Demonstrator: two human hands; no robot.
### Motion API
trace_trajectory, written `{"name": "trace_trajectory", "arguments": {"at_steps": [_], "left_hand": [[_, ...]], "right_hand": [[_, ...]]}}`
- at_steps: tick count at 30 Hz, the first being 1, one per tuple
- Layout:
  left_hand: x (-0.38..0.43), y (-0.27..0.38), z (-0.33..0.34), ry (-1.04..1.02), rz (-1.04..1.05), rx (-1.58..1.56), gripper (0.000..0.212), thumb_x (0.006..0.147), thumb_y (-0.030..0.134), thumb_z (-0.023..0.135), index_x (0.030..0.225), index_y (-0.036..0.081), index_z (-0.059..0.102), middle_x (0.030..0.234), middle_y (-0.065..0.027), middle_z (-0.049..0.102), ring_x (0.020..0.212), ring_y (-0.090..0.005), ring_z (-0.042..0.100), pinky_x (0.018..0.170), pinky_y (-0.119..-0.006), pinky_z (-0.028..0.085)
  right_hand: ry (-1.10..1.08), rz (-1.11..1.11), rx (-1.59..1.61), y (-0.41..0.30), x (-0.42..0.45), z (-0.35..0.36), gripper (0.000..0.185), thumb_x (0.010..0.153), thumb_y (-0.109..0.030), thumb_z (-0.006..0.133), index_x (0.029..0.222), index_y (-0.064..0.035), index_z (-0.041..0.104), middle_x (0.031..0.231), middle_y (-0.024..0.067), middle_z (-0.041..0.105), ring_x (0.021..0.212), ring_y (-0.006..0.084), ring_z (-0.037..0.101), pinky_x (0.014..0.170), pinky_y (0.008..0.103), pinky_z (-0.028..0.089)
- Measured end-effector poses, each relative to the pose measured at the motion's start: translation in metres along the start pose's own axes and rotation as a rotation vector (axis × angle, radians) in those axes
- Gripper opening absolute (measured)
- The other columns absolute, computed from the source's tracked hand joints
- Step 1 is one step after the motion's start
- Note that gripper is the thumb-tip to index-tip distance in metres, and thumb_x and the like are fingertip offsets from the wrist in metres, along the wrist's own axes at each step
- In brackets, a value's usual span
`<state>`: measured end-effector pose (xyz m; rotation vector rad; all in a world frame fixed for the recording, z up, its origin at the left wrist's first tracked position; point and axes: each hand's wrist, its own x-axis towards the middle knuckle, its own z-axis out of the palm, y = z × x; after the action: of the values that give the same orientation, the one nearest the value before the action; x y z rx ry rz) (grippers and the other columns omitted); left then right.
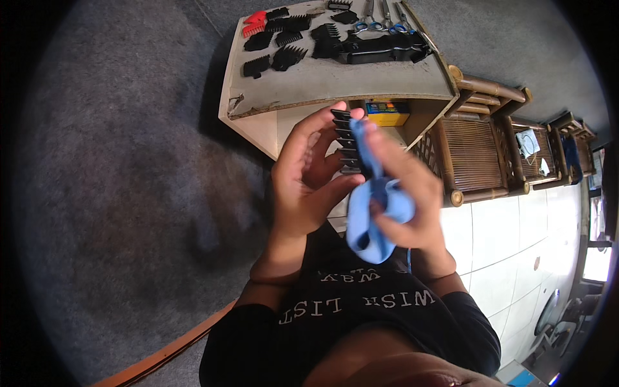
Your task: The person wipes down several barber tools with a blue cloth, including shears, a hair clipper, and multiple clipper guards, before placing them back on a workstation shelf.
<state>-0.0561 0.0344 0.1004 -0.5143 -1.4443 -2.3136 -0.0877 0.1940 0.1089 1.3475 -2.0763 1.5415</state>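
Note:
Between the thumb and fingers of my left hand is a black clipper guard comb, its teeth facing left toward the palm. My right hand is slightly blurred and grips a light blue cloth. A fold of that cloth lies against the comb's right side, under my right fingertips. Beyond both hands stands a small wooden cabinet with a worn top. On it rest a black hair clipper, several black guard combs, red guard combs and several scissors with blue-ringed handles.
A yellow and blue box sits inside the cabinet's open shelf, just past my fingers. Bamboo chairs line the right side; a face mask lies on one. The floor has white tiles. A grey wall rises at left.

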Motion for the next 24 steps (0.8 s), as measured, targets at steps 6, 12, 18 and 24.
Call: {"name": "trace_trajectory", "arguments": {"at_steps": [6,12,18,24], "left_hand": [[-0.011,0.010,-0.005,-0.087,0.014,-0.006,0.066,0.076,0.016,0.069,0.128,-0.003,0.032,0.118,-0.0209,0.048,0.111,-0.0298,0.048,0.096,-0.041,0.037],[-0.033,0.011,-0.012,-0.096,-0.099,-0.113,0.067,0.074,0.013,0.069,0.128,-0.004,0.032,0.128,-0.0196,0.041,0.116,-0.0280,0.045,0.098,-0.040,0.036],[-0.046,0.029,-0.012,-0.025,-0.253,-0.182,0.067,0.072,0.011,0.071,0.125,-0.007,0.035,0.127,-0.0188,0.043,0.118,-0.0257,0.044,0.099,-0.037,0.034],[-0.052,0.032,-0.010,-0.006,-0.047,-0.081,0.064,0.073,0.009,0.069,0.125,-0.006,0.035,0.128,-0.0183,0.042,0.114,-0.0246,0.046,0.097,-0.036,0.036]], "right_hand": [[-0.009,-0.032,0.032,-0.021,-0.011,0.014,0.057,0.059,-0.007,0.061,0.115,0.0014,0.054,0.121,0.0187,0.052,0.094,0.0249,0.061,0.064,0.0281,0.044],[0.080,-0.121,0.152,-0.021,-0.014,0.013,0.051,0.058,-0.007,0.060,0.107,0.0035,0.059,0.111,0.0192,0.058,0.094,0.0266,0.061,0.065,0.0273,0.044],[0.360,-0.070,0.081,-0.038,-0.011,0.009,0.048,0.057,0.008,0.056,0.105,0.0060,0.058,0.106,0.0207,0.059,0.101,0.0285,0.058,0.088,0.0341,0.044],[-0.004,-0.040,0.033,-0.047,-0.015,0.022,0.055,0.055,-0.007,0.060,0.109,0.0026,0.058,0.111,0.0178,0.058,0.100,0.0290,0.058,0.080,0.0320,0.045]]}}
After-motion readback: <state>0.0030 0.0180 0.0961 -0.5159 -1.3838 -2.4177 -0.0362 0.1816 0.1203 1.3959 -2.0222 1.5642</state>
